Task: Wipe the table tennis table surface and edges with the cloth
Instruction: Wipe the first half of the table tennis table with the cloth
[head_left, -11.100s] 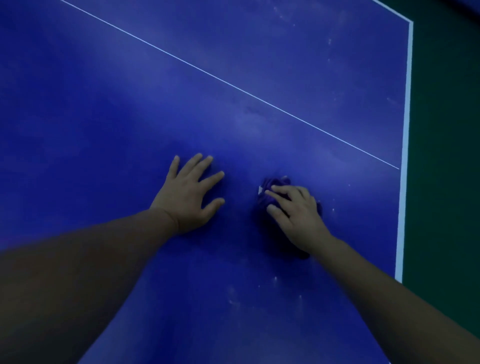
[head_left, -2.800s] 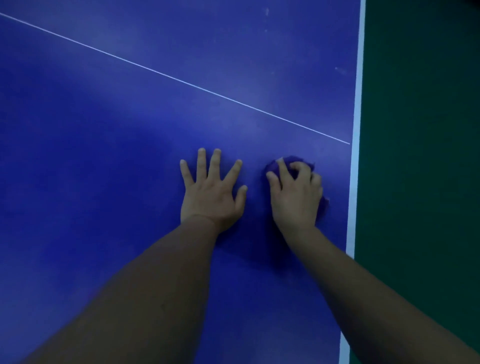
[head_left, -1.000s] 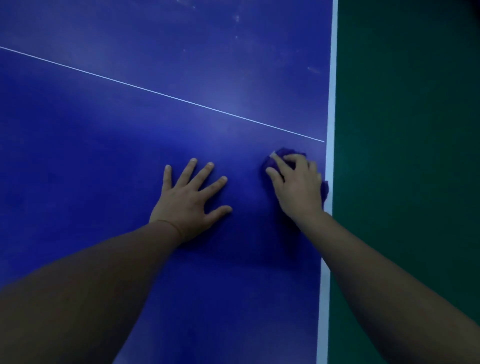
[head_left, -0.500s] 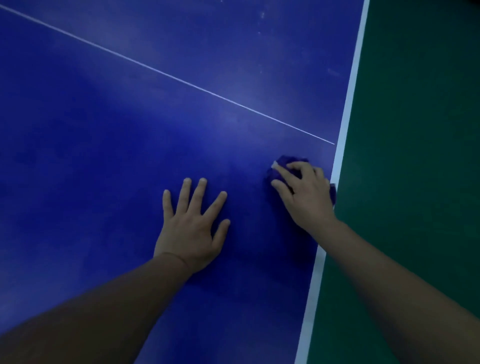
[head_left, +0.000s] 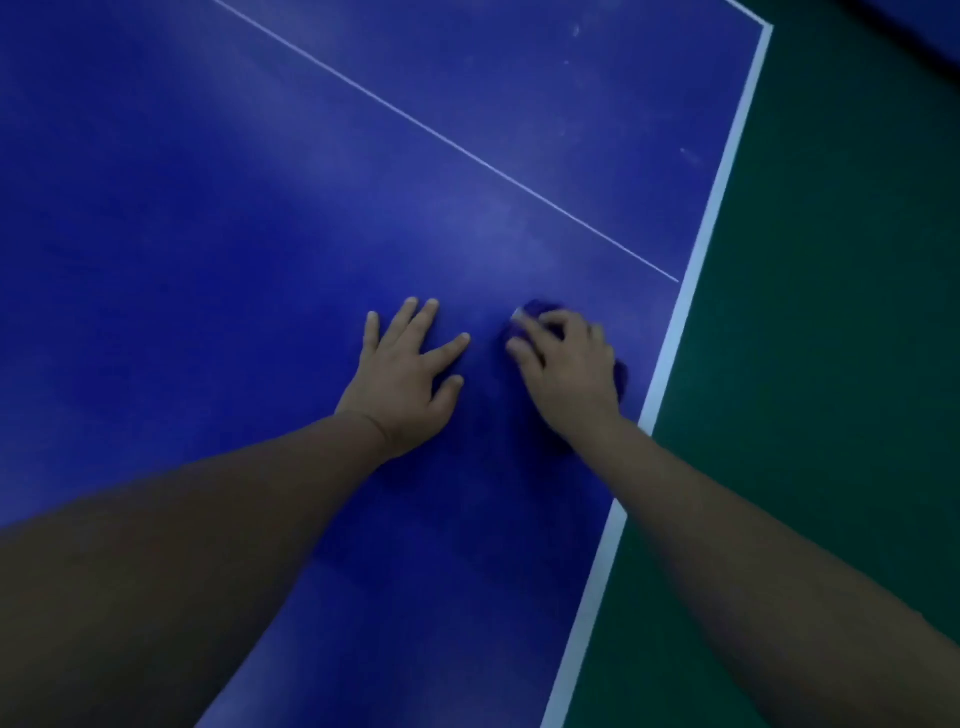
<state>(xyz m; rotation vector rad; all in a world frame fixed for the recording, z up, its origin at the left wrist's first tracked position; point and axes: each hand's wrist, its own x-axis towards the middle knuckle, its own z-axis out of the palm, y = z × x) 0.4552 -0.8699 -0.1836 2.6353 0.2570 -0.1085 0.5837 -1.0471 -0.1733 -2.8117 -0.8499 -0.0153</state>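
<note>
From the head view, the left hand (head_left: 402, 387) lies flat on the blue table (head_left: 218, 249), fingers spread, holding nothing. The right hand (head_left: 569, 371), fingers curled, grips a bunched purple cloth (head_left: 621, 374) on the table just beside the white edge line (head_left: 691, 280).

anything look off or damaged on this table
No damage shows. Only a few pale smudges mark the table near its far corner; the right hand presses the cloth beside the white edge line.
</note>
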